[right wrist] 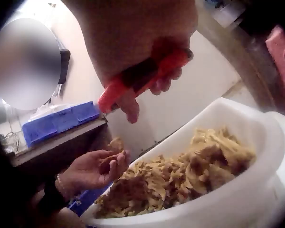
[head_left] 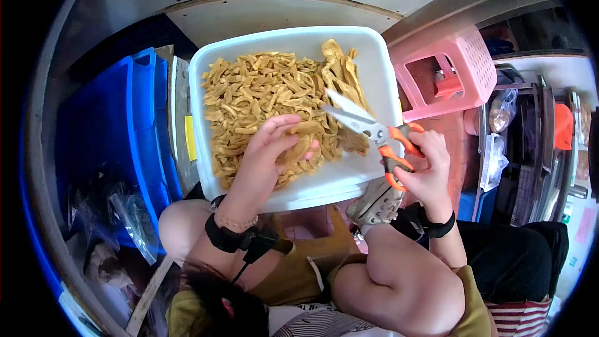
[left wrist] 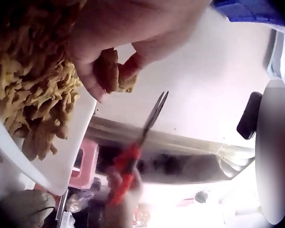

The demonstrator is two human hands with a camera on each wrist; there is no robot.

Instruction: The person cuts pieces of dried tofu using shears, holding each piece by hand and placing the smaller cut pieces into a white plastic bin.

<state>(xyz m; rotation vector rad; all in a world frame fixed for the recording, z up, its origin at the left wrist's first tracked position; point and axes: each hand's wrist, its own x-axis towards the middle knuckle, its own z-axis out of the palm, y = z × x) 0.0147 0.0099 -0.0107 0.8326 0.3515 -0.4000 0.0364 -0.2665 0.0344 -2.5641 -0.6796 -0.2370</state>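
Note:
The left hand [head_left: 259,156] holds a folded tan food strip [head_left: 304,134] between curled fingers and thumb, above a white tub [head_left: 372,56]. Gripped by the handles in the right hand [head_left: 432,165] is a pair of scissors [head_left: 379,132], orange and black with metal blades. Their blades are slightly parted and point toward the upper left, over the tub. Many short tan pieces [head_left: 256,90] fill most of the tub, and longer uncut strips [head_left: 343,72] lie along its right side. In the left wrist view the held strip [left wrist: 109,73] pokes out between thumb and fingers.
Left of the tub stand blue plastic crates [head_left: 140,118] with clear plastic bags [head_left: 134,218] near them. A pink plastic stool [head_left: 477,68] is to the right, before a cluttered shelf [head_left: 536,131]. The person's knees and a shoe [head_left: 376,205] are close to the tub's near edge.

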